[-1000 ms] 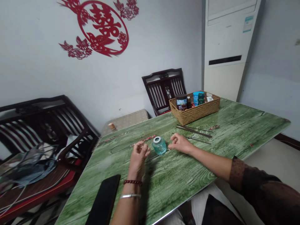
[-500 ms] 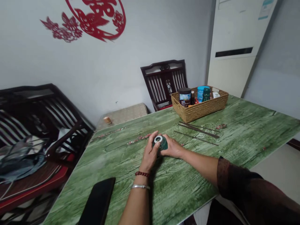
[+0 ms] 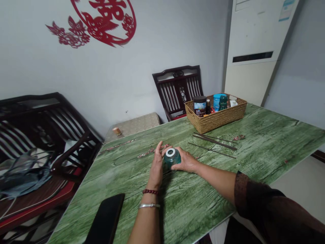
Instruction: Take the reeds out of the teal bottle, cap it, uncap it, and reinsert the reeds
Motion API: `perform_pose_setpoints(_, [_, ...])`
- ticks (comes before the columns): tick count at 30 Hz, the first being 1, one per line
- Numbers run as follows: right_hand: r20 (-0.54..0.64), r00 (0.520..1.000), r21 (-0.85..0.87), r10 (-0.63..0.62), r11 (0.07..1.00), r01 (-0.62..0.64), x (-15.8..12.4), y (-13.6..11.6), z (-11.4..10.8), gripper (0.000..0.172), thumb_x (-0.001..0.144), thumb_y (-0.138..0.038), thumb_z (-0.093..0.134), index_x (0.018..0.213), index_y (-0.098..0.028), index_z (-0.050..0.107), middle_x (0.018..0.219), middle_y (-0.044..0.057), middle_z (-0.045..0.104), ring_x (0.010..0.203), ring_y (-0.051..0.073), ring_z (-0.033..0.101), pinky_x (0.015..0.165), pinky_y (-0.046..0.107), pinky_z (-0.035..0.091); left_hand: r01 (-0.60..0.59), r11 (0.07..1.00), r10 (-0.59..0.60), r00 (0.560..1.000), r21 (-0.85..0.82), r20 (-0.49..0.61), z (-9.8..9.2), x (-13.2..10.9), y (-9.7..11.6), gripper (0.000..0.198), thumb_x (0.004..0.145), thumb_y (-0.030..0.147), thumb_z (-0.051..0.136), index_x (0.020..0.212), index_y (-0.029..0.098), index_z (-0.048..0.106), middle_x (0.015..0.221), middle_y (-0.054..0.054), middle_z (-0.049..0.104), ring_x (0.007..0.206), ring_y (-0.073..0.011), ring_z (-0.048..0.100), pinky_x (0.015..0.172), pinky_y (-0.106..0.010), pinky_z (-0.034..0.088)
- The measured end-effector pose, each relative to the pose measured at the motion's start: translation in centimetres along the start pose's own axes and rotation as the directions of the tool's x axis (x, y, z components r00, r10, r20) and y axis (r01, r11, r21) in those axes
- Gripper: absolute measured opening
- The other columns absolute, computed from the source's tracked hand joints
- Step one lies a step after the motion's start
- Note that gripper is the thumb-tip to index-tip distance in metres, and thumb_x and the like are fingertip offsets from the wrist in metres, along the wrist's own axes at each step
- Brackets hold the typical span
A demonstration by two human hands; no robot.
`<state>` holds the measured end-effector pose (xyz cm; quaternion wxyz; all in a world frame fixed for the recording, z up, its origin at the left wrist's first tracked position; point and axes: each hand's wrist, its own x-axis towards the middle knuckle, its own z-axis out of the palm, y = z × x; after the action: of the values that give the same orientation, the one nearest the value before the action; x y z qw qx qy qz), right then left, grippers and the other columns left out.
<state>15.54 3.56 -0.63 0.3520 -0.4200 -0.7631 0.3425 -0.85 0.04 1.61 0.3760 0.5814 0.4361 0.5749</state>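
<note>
1. Green table [image 3: 259, 152] fills the foreground, with a grey wall [image 3: 165, 40] beyond the grip.
2. Dark bench [image 3: 50, 128] stands far left of the grip.
3. Basket [image 3: 218, 119] sits well beyond the grip, to its right.
4. Phone [image 3: 106, 220] lies nearer than the grip, to the left.
5. Sticks [image 3: 215, 141] lie between basket and grip.
6. Right hand [image 3: 187, 161] curls round the jar's right side, holding it.
7. Left hand [image 3: 155, 166], fingers straight, presses flat on the jar's left side.
8. Jar [image 3: 172, 158] stands upright on the table between both hands.

Phone [image 3: 106, 219] running off the bottom edge, wall decoration [image 3: 101, 20] being cropped above, jar [image 3: 172, 157] being half covered by left hand [image 3: 156, 167] and right hand [image 3: 187, 162].
</note>
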Motion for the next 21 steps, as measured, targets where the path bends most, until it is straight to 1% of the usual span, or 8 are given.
perform_pose_setpoints(3, [-0.003,1.000,0.015,-0.001,1.000,0.002,0.0,0.1,0.0,0.079,0.061,-0.034,0.086,0.130,-0.022,0.049,0.118,0.007,0.068,0.109,0.027,0.065,0.088,0.036,0.048,0.009,1.000,-0.006,0.990,0.024,-0.141,-0.6,0.3,-0.1,0.063,0.093,0.070,0.034,0.138,0.029,0.051,0.108,-0.007,0.070,0.122,-0.0233,0.059,0.113,-0.043,0.034])
perform_pose_setpoints(6, [0.002,1.000,-0.003,0.011,1.000,-0.011,0.1,0.3,0.2,0.080,0.061,-0.036,0.086,0.131,-0.021,0.049,0.115,0.007,0.069,0.105,0.028,0.066,0.086,0.036,0.048,0.036,0.999,-0.032,0.970,0.012,-0.242,-0.8,0.5,-0.4,0.062,0.091,0.073,0.036,0.134,0.032,0.052,0.118,-0.007,0.067,0.125,-0.0229,0.057,0.108,-0.042,0.039])
perform_pose_setpoints(9, [0.000,1.000,-0.034,0.005,0.999,-0.005,0.1,0.5,0.1,0.081,0.062,-0.037,0.086,0.132,-0.021,0.048,0.114,0.008,0.068,0.105,0.028,0.066,0.086,0.036,0.048,0.027,0.998,-0.035,0.989,-0.056,-0.144,0.0,0.3,-0.4,0.065,0.090,0.071,0.042,0.143,0.033,0.045,0.136,-0.009,0.060,0.133,-0.0239,0.051,0.109,-0.041,0.040])
perform_pose_setpoints(11, [0.005,1.000,-0.038,0.002,0.999,-0.002,0.1,0.4,0.0,0.081,0.062,-0.037,0.086,0.132,-0.020,0.048,0.114,0.008,0.068,0.104,0.028,0.066,0.085,0.036,0.048,0.018,0.998,-0.021,0.999,-0.066,-0.036,0.5,0.2,-0.2,0.068,0.089,0.065,0.052,0.147,0.030,0.042,0.134,-0.010,0.062,0.132,-0.0251,0.052,0.111,-0.042,0.038])
perform_pose_setpoints(13, [0.013,1.000,-0.036,0.004,0.999,-0.004,0.1,0.3,-0.1,0.081,0.062,-0.037,0.086,0.131,-0.019,0.048,0.113,0.008,0.069,0.103,0.029,0.066,0.083,0.036,0.048,-0.005,0.998,0.007,1.000,-0.067,0.025,0.6,0.1,0.0,0.069,0.088,0.057,0.060,0.147,0.027,0.041,0.128,-0.011,0.066,0.130,-0.0259,0.054,0.113,-0.043,0.036])
perform_pose_setpoints(17, [0.004,1.000,-0.026,-0.002,1.000,0.002,0.1,0.2,-0.1,0.080,0.062,-0.035,0.086,0.131,-0.021,0.048,0.113,0.006,0.068,0.102,0.027,0.065,0.083,0.034,0.047,-0.045,0.993,0.048,0.998,-0.107,0.027,0.4,0.2,0.0,0.074,0.083,0.048,0.069,0.147,0.027,0.038,0.134,-0.012,0.060,0.131,-0.0278,0.053,0.110,-0.044,0.040])
perform_pose_setpoints(19, [0.002,1.000,-0.020,-0.001,1.000,0.001,0.1,0.2,0.0,0.078,0.063,-0.035,0.085,0.130,-0.022,0.048,0.111,0.005,0.069,0.098,0.026,0.066,0.080,0.033,0.047,-0.019,0.998,0.021,0.999,-0.054,0.042,0.7,0.3,-0.1,0.073,0.077,0.044,0.074,0.142,0.027,0.044,0.134,-0.012,0.060,0.130,-0.0282,0.054,0.108,-0.043,0.041])
perform_pose_setpoints(21, [0.001,1.000,-0.020,0.011,1.000,-0.011,0.0,0.3,0.0,0.076,0.063,-0.035,0.085,0.129,-0.022,0.049,0.108,0.005,0.069,0.096,0.025,0.066,0.078,0.032,0.047,-0.003,1.000,0.002,0.999,0.024,0.049,1.3,0.3,0.0,0.063,0.074,0.040,0.078,0.130,0.024,0.054,0.126,-0.011,0.065,0.124,-0.0271,0.058,0.107,-0.043,0.041])
